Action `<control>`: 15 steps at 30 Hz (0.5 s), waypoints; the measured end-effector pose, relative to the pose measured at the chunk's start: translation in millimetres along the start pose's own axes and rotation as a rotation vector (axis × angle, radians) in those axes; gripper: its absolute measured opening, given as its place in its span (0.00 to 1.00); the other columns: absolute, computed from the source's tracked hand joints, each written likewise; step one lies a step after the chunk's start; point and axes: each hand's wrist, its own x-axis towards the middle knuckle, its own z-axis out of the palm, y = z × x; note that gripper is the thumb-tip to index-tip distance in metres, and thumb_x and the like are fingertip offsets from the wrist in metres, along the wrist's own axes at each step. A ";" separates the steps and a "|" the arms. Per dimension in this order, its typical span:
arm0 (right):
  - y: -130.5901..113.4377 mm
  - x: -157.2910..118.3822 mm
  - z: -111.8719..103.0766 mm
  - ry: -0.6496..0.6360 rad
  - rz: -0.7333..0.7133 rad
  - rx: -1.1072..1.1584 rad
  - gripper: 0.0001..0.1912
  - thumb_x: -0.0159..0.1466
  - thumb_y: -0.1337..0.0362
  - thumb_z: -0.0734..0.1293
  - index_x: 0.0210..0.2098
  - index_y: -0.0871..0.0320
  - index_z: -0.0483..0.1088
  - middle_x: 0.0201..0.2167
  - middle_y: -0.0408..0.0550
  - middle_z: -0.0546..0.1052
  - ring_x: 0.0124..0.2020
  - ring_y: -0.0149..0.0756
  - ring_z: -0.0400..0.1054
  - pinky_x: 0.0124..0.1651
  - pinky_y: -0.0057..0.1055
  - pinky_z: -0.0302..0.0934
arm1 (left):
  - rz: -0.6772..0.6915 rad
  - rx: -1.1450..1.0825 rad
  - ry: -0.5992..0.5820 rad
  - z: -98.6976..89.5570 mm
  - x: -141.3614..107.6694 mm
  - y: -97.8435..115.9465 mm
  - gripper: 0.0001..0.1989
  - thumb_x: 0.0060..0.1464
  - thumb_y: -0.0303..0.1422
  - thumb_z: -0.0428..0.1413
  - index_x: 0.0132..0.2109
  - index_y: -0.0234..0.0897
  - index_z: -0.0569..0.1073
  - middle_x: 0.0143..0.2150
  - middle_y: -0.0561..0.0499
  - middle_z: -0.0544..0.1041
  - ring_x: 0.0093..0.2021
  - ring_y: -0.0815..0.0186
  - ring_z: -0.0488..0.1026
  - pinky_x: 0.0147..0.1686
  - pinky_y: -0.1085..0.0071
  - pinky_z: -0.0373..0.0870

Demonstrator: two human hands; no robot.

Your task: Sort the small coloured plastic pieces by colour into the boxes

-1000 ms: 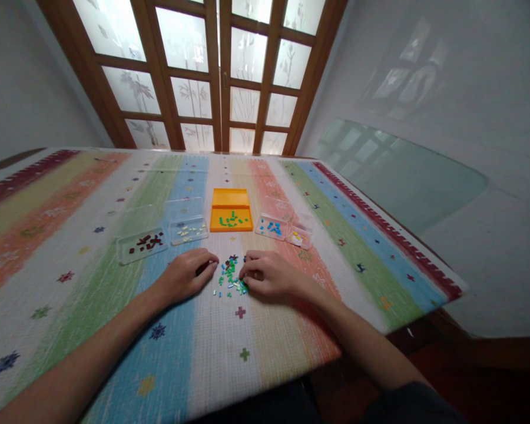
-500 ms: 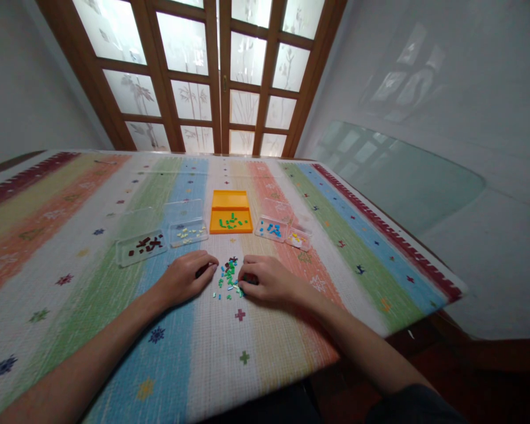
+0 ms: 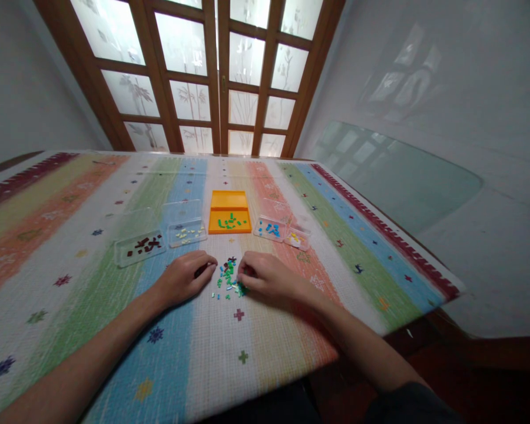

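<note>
A loose pile of small toy bricks (image 3: 228,272), mostly green with some blue and brown ones, lies on the striped tablecloth (image 3: 216,341). At its left edge rests my left hand (image 3: 189,275), thumb and forefinger curled together; whatever they may hold is too small to make out. My right hand (image 3: 265,275) is over the pile's right side, its fingers pinched and bent down among the bricks. What sits between those fingertips is hidden.
Beyond the pile stands an open orange box (image 3: 229,231) with green bricks. To its left are clear boxes with brown bricks (image 3: 145,246) and pale bricks (image 3: 186,233). To its right, clear boxes hold blue bricks (image 3: 271,228) and yellow and white bricks (image 3: 297,238).
My right hand has shifted slightly left and its fingers have drawn closer together over the pile. The left hand stays put by the bricks.
</note>
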 end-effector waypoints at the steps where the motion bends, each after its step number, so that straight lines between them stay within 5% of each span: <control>1: 2.8 -0.1 -5.9 0.033 0.020 0.011 0.02 0.65 0.67 0.66 0.35 0.58 0.70 0.30 0.45 0.75 0.29 0.31 0.64 0.34 0.28 0.56 | 0.002 0.001 0.000 0.0 -0.2 -0.4 0.13 0.66 0.35 0.48 0.40 0.37 0.77 0.36 0.48 0.80 0.36 0.64 0.76 0.39 0.68 0.72; 9: 52.1 -16.5 -74.4 0.427 0.206 0.024 0.06 0.61 0.62 0.68 0.30 0.58 0.71 0.23 0.41 0.73 0.21 0.28 0.61 0.28 0.28 0.53 | 0.012 0.013 -0.005 0.3 -1.1 -2.6 0.13 0.66 0.35 0.48 0.41 0.37 0.76 0.36 0.47 0.79 0.36 0.63 0.76 0.39 0.67 0.72; 15: 82.0 -32.3 -101.6 0.399 0.357 -0.166 0.02 0.55 0.66 0.71 0.27 0.58 0.75 0.21 0.42 0.73 0.21 0.30 0.63 0.30 0.29 0.53 | 0.014 0.024 -0.009 0.4 -1.1 -2.3 0.13 0.66 0.35 0.48 0.42 0.37 0.76 0.36 0.48 0.79 0.36 0.64 0.76 0.40 0.67 0.72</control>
